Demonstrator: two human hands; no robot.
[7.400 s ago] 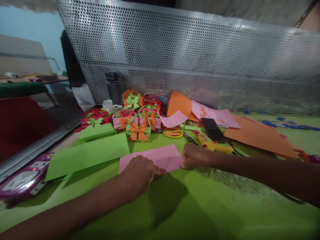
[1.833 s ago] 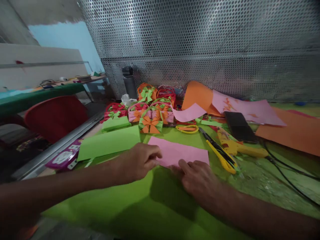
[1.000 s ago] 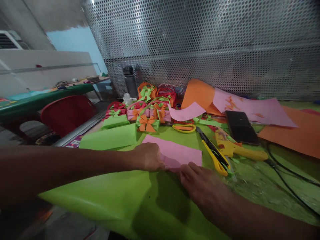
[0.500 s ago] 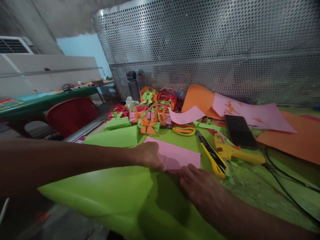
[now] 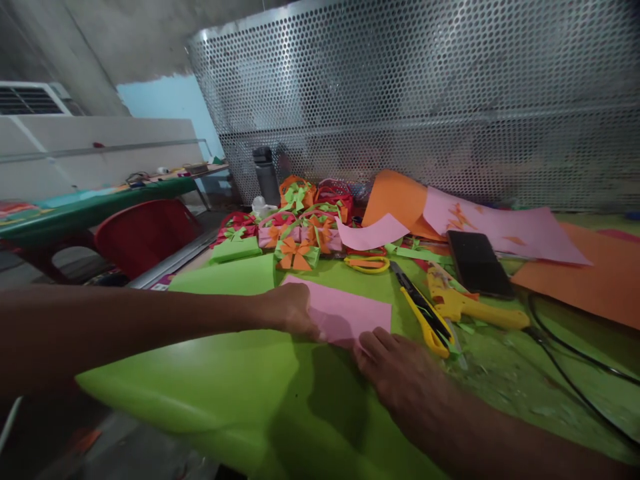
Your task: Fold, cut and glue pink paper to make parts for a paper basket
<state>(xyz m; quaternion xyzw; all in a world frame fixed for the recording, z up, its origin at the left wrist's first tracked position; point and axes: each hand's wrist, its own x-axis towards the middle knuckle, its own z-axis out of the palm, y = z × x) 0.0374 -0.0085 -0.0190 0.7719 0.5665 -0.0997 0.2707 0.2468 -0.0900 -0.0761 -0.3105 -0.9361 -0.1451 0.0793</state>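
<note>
My left hand (image 5: 295, 310) was curled over the left part of the pink sheet (image 5: 350, 313), thumb and fingertips gathered low at its near edge. Could not tell if they truly pinched it or just pressed down. The sheet lay on the green-covered table (image 5: 200, 393), right in front of me, between the green sheet (image 5: 230, 277) and the scissors (image 5: 430, 333). My right hand (image 5: 395, 363) had its fingers bunched together on the near edge, right of the left hand, thumb mostly hidden. The hands were close, a short run of edge between them.

Handling, my judgement: very light, thin card, stiff enough to stay flat, soft enough to crease under a fingertip. Not brittle, but it would mark or wrinkle if squeezed unevenly. Might slide on the smooth cover if only one side were held. Best hold: both ends of the near edge, thumbs against fingers, or fingertips flat near the corners.

Direction: long axis ran roughly left to right across my front, skewed. Left end pointed away, toward the small bags (image 5: 297, 253); right end sat closer to me, aimed at the scissors. No front or back I could tell.
</note>
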